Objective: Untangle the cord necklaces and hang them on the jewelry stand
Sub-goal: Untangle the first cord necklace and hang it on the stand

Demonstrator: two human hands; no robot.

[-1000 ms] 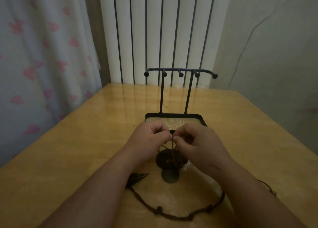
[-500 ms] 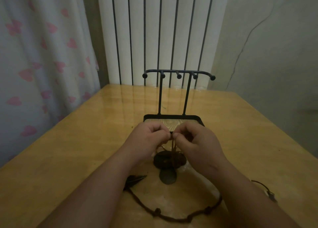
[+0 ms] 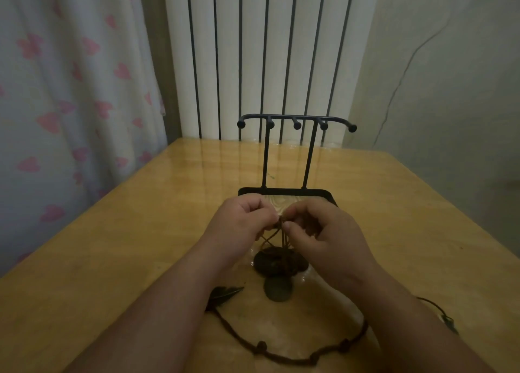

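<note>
A black jewelry stand (image 3: 296, 118) with several knobbed pegs and a wood-lined tray base (image 3: 327, 196) stands mid-table; nothing hangs on it. Just in front of it, my left hand (image 3: 242, 222) and my right hand (image 3: 323, 232) pinch a knot of brown cord (image 3: 282, 218) between their fingertips. Thin cords hang from the knot to dark round pendants (image 3: 277, 263) lying on the table. A flat disc pendant (image 3: 278, 288) lies nearer me. A thick brown knotted cord (image 3: 281, 358) curves between my forearms, with a dark leaf pendant (image 3: 223, 295) at its left end.
The yellow wooden table (image 3: 126, 246) runs back to a white ribbed radiator (image 3: 261, 51). A curtain with pink hearts (image 3: 70, 91) hangs along the left edge. A small leaf charm on thin cord (image 3: 447, 320) lies right of my right forearm.
Both hands stay at the same knot, with only slight finger movement. The view has tilted a little, so the stand and table sit slightly differently in frame.
</note>
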